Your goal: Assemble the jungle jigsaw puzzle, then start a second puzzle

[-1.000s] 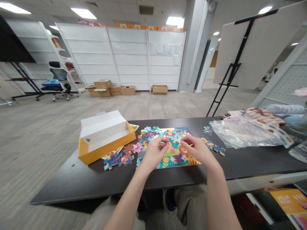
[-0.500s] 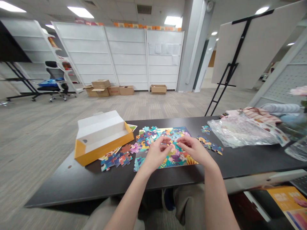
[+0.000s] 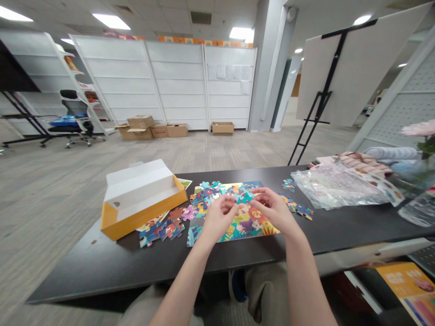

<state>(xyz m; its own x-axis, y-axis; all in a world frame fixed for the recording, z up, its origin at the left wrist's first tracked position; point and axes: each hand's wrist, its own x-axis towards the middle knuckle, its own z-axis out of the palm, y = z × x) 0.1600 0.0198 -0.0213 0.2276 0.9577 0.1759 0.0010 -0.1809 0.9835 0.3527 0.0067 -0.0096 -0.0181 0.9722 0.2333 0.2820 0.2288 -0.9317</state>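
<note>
As the left hand [image 3: 219,217] and the right hand [image 3: 273,209] are held curled above a colourful jigsaw puzzle [image 3: 243,231], the fingertips are brought in close, nearly meeting over its middle; whether a piece is pinched between them cannot be told from this view. The puzzle is laid flat on a black table [image 3: 84,271], directly in front of the person, with leaves and a lion's face shown in its joined lower part, while blue and teal pieces are crowded along its far side. A cluster of loose pieces [image 3: 162,231] is spread to the left, just beside an open yellow box [image 3: 142,201] with a white interior and its flap folded back. Further pieces [image 3: 299,209] are scattered to the right, near a crumpled clear plastic bag [image 3: 335,188]. A glass vase [image 3: 418,210] holding a pink flower [image 3: 419,128] is seen at the right end of the table, and an orange booklet [image 3: 404,283] is spotted below the table edge, off to the right.
</note>
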